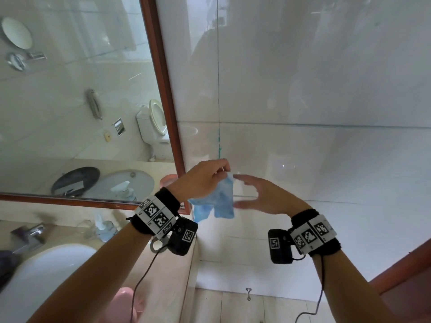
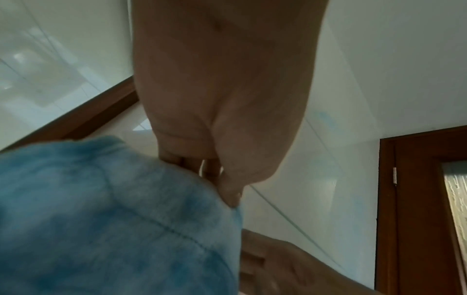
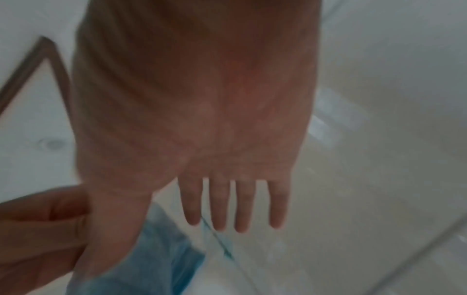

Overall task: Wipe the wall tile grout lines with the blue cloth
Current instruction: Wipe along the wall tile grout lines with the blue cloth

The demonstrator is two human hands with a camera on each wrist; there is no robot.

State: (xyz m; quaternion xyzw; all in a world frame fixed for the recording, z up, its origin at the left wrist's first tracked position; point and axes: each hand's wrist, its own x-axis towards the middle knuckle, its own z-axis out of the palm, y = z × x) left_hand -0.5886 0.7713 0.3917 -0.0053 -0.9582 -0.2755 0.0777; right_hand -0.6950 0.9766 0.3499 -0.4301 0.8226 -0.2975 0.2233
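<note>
A mottled blue cloth (image 1: pixel 221 201) hangs in front of the white tiled wall (image 1: pixel 303 78). My left hand (image 1: pixel 210 176) pinches its top corner between thumb and fingers, as the left wrist view confirms with the cloth (image 2: pixel 101 219) under the pinching fingertips (image 2: pixel 231 196). My right hand (image 1: pixel 247 190) is just right of the cloth, fingers straight and spread, holding nothing; its fingers (image 3: pixel 220 205) show straight in the right wrist view, blurred, with the cloth (image 3: pixel 156 249) beyond the thumb. A vertical grout line (image 1: pixel 218 89) stained blue-green (image 1: pixel 219 143) runs down to just above my left hand. A horizontal grout line (image 1: pixel 303 124) crosses it.
A wood-framed mirror (image 1: pixel 168 101) covers the wall to the left. Below it are a beige counter (image 1: pixel 177 264), a white basin (image 1: pixel 46 271), a chrome tap (image 1: pixel 30 234) and a soap bottle (image 1: pixel 105 227). A brown door frame (image 1: pixel 401 266) stands at lower right.
</note>
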